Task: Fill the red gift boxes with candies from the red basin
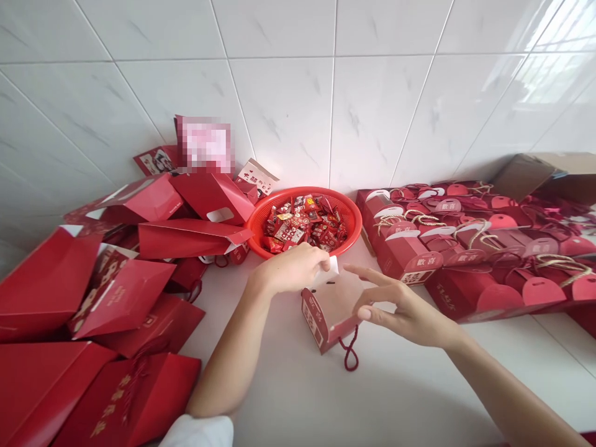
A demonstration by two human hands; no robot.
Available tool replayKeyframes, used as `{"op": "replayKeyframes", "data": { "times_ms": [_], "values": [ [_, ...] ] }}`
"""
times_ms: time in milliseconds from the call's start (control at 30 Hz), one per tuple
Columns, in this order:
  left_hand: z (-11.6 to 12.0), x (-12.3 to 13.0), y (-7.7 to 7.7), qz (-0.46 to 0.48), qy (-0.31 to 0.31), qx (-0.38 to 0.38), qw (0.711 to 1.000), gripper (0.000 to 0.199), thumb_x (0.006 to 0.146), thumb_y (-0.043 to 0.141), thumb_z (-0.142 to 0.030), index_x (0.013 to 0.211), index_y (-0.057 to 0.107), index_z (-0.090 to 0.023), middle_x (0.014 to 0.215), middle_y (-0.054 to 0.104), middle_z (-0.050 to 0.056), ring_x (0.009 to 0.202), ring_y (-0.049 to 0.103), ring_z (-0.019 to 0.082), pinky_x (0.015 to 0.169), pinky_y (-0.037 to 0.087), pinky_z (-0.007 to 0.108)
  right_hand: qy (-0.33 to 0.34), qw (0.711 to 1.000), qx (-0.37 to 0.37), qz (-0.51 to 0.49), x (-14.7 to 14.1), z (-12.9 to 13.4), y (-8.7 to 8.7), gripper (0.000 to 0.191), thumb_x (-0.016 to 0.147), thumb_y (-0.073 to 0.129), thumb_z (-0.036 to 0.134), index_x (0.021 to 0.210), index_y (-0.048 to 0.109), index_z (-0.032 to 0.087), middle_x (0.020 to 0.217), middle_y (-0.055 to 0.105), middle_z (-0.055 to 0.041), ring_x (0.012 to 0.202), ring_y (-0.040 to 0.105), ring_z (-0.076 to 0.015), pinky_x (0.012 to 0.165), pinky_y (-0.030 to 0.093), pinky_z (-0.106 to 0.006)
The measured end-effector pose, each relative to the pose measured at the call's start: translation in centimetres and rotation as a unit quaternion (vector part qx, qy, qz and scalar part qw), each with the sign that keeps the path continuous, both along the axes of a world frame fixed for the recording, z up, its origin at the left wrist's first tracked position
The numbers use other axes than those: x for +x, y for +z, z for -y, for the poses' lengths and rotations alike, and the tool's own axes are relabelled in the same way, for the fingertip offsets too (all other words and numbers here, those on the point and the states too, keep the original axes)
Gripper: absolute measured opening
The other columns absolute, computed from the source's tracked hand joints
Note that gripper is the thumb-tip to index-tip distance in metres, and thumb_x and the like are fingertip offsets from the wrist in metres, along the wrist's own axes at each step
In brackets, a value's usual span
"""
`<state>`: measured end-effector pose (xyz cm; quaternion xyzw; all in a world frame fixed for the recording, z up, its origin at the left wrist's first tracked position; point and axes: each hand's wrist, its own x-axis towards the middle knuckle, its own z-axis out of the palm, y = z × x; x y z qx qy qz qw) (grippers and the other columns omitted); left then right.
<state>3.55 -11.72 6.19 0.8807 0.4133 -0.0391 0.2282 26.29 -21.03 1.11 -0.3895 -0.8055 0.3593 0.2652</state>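
Observation:
In front of me a small red candy gift box sits on the white tabletop, its top unfolded to show the pale inside. A dark red cord loop hangs from its near side. My left hand is closed at the far-left edge of the box, fingers curled by a raised white flap; the fingertips are partly hidden. My right hand is at the right side of the box, with its index finger stretched toward the flap and thumb and fingers apart. Just beyond is a red plastic basket of wrapped candies.
Red unfilled-looking gift boxes are heaped on the left. Closed red boxes with cord handles stand in rows at the right. A brown cardboard box is at the far right. A tiled wall rises behind.

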Motion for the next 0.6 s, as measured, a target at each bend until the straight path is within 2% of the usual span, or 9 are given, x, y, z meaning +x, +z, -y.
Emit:
{"op": "replayKeyframes", "data": {
  "times_ms": [100, 167, 233, 300, 367, 433, 533, 600],
  "values": [
    [0.0, 0.0, 0.0, -0.004, 0.009, -0.012, 1.000, 0.034, 0.094, 0.042, -0.024, 0.113, 0.071, -0.024, 0.115, 0.070, 0.008, 0.101, 0.065, 0.023, 0.080, 0.046, 0.029, -0.047, 0.998, -0.020, -0.024, 0.4, 1.0, -0.5, 0.032, 0.093, 0.065, 0.050, 0.083, 0.079, 0.023, 0.157, 0.042, -0.0071, 0.146, 0.039, -0.0342, 0.114, 0.041, -0.047],
    [0.2, -0.1, 0.3, -0.018, 0.011, -0.031, 0.999, 0.034, 0.092, 0.046, -0.033, 0.116, 0.069, -0.023, 0.117, 0.069, 0.009, 0.102, 0.065, 0.024, 0.081, 0.047, 0.030, -0.049, 0.998, -0.033, -0.017, 0.6, 1.7, -1.0, 0.029, 0.084, 0.075, 0.051, 0.099, 0.079, 0.028, 0.163, 0.033, -0.0048, 0.148, 0.034, -0.0365, 0.116, 0.038, -0.051],
    [0.3, -0.3, 0.7, -0.050, 0.024, -0.051, 0.997, 0.042, 0.084, 0.058, -0.046, 0.118, 0.066, -0.023, 0.117, 0.068, 0.010, 0.099, 0.065, 0.026, 0.077, 0.048, 0.030, -0.046, 0.998, -0.042, 0.003, 0.8, 2.3, -1.7, 0.059, 0.076, 0.083, 0.050, 0.131, 0.067, 0.033, 0.167, 0.021, -0.0046, 0.151, 0.025, -0.0375, 0.117, 0.036, -0.053],
    [0.4, -0.5, 1.0, -0.077, 0.034, -0.067, 0.994, 0.060, 0.071, 0.069, -0.055, 0.121, 0.063, -0.023, 0.118, 0.066, 0.009, 0.099, 0.065, 0.028, 0.076, 0.049, 0.031, -0.055, 0.997, -0.043, 0.030, 0.9, 2.8, -2.7, 0.092, 0.074, 0.085, 0.045, 0.154, 0.040, 0.038, 0.169, 0.012, -0.0050, 0.153, 0.019, -0.0366, 0.118, 0.035, -0.053],
    [0.4, -0.7, 1.2, -0.085, 0.029, -0.073, 0.993, 0.072, 0.062, 0.074, -0.059, 0.124, 0.062, -0.024, 0.120, 0.066, 0.008, 0.103, 0.064, 0.029, 0.078, 0.050, 0.031, -0.073, 0.995, -0.041, 0.052, 0.8, 2.9, -3.8, 0.110, 0.073, 0.086, 0.041, 0.160, 0.018, 0.040, 0.169, 0.011, -0.0061, 0.154, 0.018, -0.0357, 0.119, 0.032, -0.054],
    [0.4, -0.8, 1.2, -0.085, 0.019, -0.072, 0.994, 0.077, 0.061, 0.075, -0.062, 0.126, 0.061, -0.024, 0.121, 0.066, 0.008, 0.106, 0.063, 0.030, 0.082, 0.049, 0.032, -0.093, 0.993, -0.039, 0.067, 0.7, 2.8, -4.8, 0.121, 0.071, 0.087, 0.039, 0.161, 0.007, 0.038, 0.169, 0.013, -0.0083, 0.153, 0.019, -0.0362, 0.121, 0.028, -0.055],
    [0.5, -0.9, 1.1, -0.085, 0.022, -0.065, 0.994, 0.076, 0.062, 0.072, -0.064, 0.126, 0.063, -0.024, 0.124, 0.065, 0.008, 0.110, 0.062, 0.031, 0.084, 0.049, 0.033, -0.102, 0.991, -0.057, 0.060, 0.7, 1.9, -5.5, 0.128, 0.068, 0.089, 0.045, 0.162, 0.002, 0.034, 0.168, 0.017, -0.0115, 0.151, 0.025, -0.0382, 0.118, 0.032, -0.055],
    [0.6, -1.1, 1.0, -0.087, 0.029, -0.065, 0.994, 0.076, 0.062, 0.071, -0.065, 0.125, 0.064, -0.024, 0.123, 0.066, 0.008, 0.108, 0.063, 0.030, 0.083, 0.049, 0.033, -0.095, 0.991, -0.083, 0.043, 0.8, 0.9, -5.5, 0.130, 0.065, 0.089, 0.050, 0.162, 0.005, 0.034, 0.165, 0.026, -0.0121, 0.146, 0.036, -0.0384, 0.114, 0.039, -0.053]
  ]
}}
